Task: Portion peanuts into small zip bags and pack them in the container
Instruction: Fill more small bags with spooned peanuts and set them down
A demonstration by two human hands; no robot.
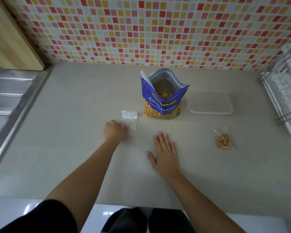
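Note:
A blue bag of salted peanuts (162, 105) stands open in the middle of the counter, with a white spoon handle (146, 79) sticking out of it. A stack of empty small zip bags (129, 118) lies to its left. My left hand (114, 130) has its curled fingers on the stack's near left corner. My right hand (165, 149) lies flat on the counter, fingers spread, holding nothing. A small zip bag filled with peanuts (223, 140) lies to the right. A clear plastic container (210, 102) sits right of the peanut bag.
A steel sink drainboard (10, 101) runs along the left. A wooden board (12, 39) leans on the tiled wall at back left. A white dish rack (286, 91) stands at the right edge. The counter's front edge (141, 205) is near my body.

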